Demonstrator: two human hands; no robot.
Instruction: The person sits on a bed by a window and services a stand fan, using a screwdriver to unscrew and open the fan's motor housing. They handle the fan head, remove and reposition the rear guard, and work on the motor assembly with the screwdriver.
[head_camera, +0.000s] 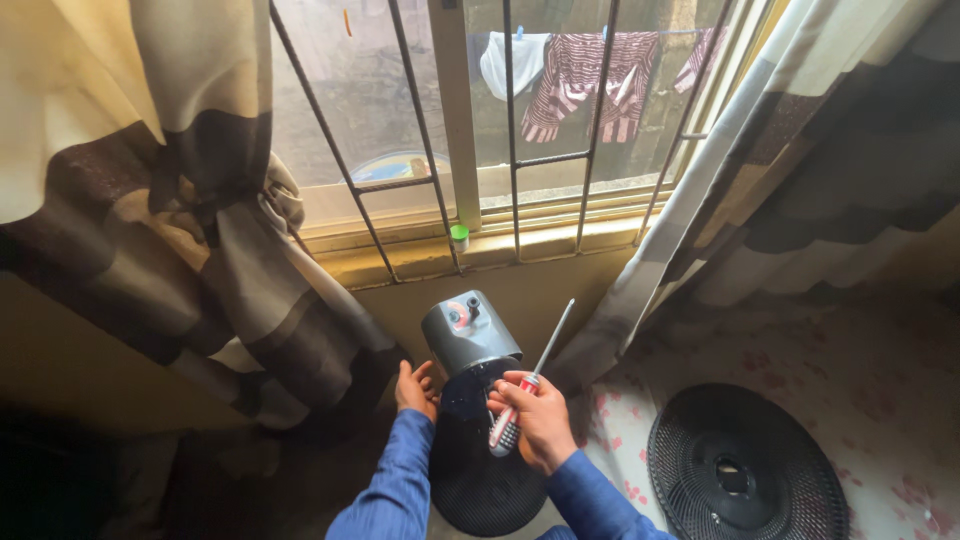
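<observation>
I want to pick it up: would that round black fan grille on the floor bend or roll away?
The round black mesh fan grille lies flat on the floor, so it probably won't roll. Its thin open ribs suggest it is light and might flex slightly.

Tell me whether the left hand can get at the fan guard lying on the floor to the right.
Probably not directly: the left hand rests beside the fan motor housing, and the right hand holding the screwdriver lies between it and the fan guard.

Grey fan motor housing (470, 335), upright and tilted back, shaft end up, above a dark round grille (487, 470). Red-and-white-handled screwdriver (527, 385), gripped at the handle, metal shaft slanting up-right beside the housing.
</observation>
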